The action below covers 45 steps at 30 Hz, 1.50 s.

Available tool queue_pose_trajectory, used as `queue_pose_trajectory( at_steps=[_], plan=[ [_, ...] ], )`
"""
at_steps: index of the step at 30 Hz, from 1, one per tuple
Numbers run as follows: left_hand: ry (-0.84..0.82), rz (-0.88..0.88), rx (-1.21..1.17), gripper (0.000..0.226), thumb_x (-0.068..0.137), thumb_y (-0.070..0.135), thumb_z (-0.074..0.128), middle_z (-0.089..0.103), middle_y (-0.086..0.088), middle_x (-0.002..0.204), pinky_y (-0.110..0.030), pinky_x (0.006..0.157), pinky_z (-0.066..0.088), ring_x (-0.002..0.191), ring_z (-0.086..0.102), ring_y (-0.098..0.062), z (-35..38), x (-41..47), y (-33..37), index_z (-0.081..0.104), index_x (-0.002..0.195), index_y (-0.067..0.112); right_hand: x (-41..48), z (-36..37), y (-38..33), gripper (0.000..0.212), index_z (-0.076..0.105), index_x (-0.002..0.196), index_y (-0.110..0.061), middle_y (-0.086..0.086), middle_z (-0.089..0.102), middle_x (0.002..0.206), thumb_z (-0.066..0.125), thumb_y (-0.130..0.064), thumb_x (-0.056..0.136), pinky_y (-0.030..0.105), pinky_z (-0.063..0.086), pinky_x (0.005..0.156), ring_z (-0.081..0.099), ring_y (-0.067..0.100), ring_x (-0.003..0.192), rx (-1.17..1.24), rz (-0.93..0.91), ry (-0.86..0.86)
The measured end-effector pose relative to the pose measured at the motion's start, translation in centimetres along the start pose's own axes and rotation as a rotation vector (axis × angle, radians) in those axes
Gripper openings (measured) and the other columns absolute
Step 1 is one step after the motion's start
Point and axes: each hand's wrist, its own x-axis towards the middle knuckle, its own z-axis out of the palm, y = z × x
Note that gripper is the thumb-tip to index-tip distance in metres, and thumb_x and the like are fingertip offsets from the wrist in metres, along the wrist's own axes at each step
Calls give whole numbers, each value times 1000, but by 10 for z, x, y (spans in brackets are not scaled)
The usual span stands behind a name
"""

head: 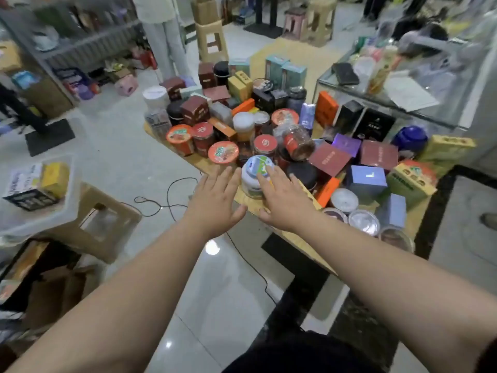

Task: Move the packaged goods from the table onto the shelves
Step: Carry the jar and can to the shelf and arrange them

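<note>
- A white jar (250, 184) with a blue and green lid is standing upright at the near corner of the wooden table (200, 165), at the front of the crowd of packaged goods.
- The left hand (215, 200) is hovering just left of the jar, palm down. Its fingers are lying straight and close together, with the thumb angling out toward the jar's base. Whether it is touching the jar cannot be told.
- The right hand (285, 203) is reaching in from the jar's right, fingers straight and slightly spread, with the fingertips (273, 176) resting at the edge of the lid. It is pinching and gripping nothing.
- A noodle cup (223, 152) with an orange-red lid is sitting just behind and left of the jar, and a red-lidded jar (265, 144) is standing right behind it.
- A dark round tin (302, 173) is sitting just right of the jar, with an orange box (326, 191) beyond it.
- A maroon box (329, 158) is lying tilted behind and right of the jar.
- Grey shelves (88, 47), blurred, are standing well away from the jar, far behind and to its left.
- A tan plastic stool (107, 222) is standing on the floor well left of the jar, and a black cable (166, 196) is trailing over the tiles between them.
</note>
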Motion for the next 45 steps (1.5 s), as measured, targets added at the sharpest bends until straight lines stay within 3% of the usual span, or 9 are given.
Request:
queue_pose_trajectory(
  at_steps=[5, 11, 15, 18, 21, 28, 35, 41, 45],
  plan=[
    [-53, 66, -1, 95, 83, 69, 8, 19, -12, 166, -50, 124, 13, 154, 10, -36, 24, 63, 20, 3, 162, 16, 11, 19, 61, 88, 12, 160, -14, 13, 9, 167, 54, -45, 90, 54, 13, 122, 4, 32, 155, 77, 149, -38],
    [-131, 44, -26, 92, 86, 64, 20, 28, -14, 162, -50, 121, 21, 150, 19, -38, 40, 125, 17, 12, 161, 12, 62, 28, 104, 87, 16, 159, -13, 13, 16, 165, 58, -46, 90, 49, 15, 123, 7, 32, 154, 140, 126, -60],
    [-154, -4, -45, 86, 94, 50, 51, 31, -11, 159, -45, 121, 25, 147, 25, -34, 52, 159, 0, 12, 161, 12, 99, 36, 103, 83, 26, 155, -12, 11, 36, 151, 60, -49, 89, 42, 31, 114, 29, 29, 143, 158, 62, -103],
    [-207, -30, -76, 87, 92, 46, 57, 30, -10, 158, -42, 118, 29, 144, 27, -30, 53, 181, -8, 14, 160, 14, 117, 45, 98, 85, 32, 150, -15, 10, 46, 137, 61, -59, 84, 41, 44, 101, 45, 29, 125, 135, 64, -230],
    [-281, -12, -79, 93, 89, 50, 63, 29, -8, 158, -40, 112, 37, 142, 30, -27, 56, 200, -10, 13, 159, 17, 125, 49, 93, 82, 40, 142, -15, 9, 53, 127, 63, -66, 82, 41, 44, 94, 51, 27, 116, 11, 48, -299],
    [-405, 164, -38, 114, 79, 67, 67, 28, -11, 157, -44, 106, 46, 138, 38, -30, 67, 243, -23, 3, 160, 18, 128, 55, 80, 74, 43, 132, -15, 6, 49, 130, 73, -55, 78, 42, 36, 93, 41, 28, 122, -83, 188, -313],
    [-420, 276, -16, 116, 80, 60, 72, 28, -14, 150, -44, 100, 46, 132, 38, -34, 78, 259, -30, 0, 160, 16, 124, 59, 71, 66, 47, 138, -12, 8, 38, 145, 69, -41, 83, 46, 33, 97, 29, 32, 138, -127, 340, -311],
    [-404, 220, -233, 113, 70, 50, 84, 33, -8, 137, -41, 102, 49, 131, 38, -28, 84, 254, -37, 17, 154, 16, 125, 64, 78, 78, 53, 137, -19, 2, 41, 146, 72, -61, 74, 45, 33, 102, 26, 28, 140, -78, 332, -291],
    [-326, 201, -322, 112, 61, 49, 89, 38, -7, 128, -34, 96, 48, 122, 44, -25, 87, 228, -56, 29, 150, 14, 120, 68, 88, 79, 51, 137, -20, 0, 41, 148, 74, -61, 73, 50, 25, 113, 22, 27, 145, -54, 268, -289]
  ],
)
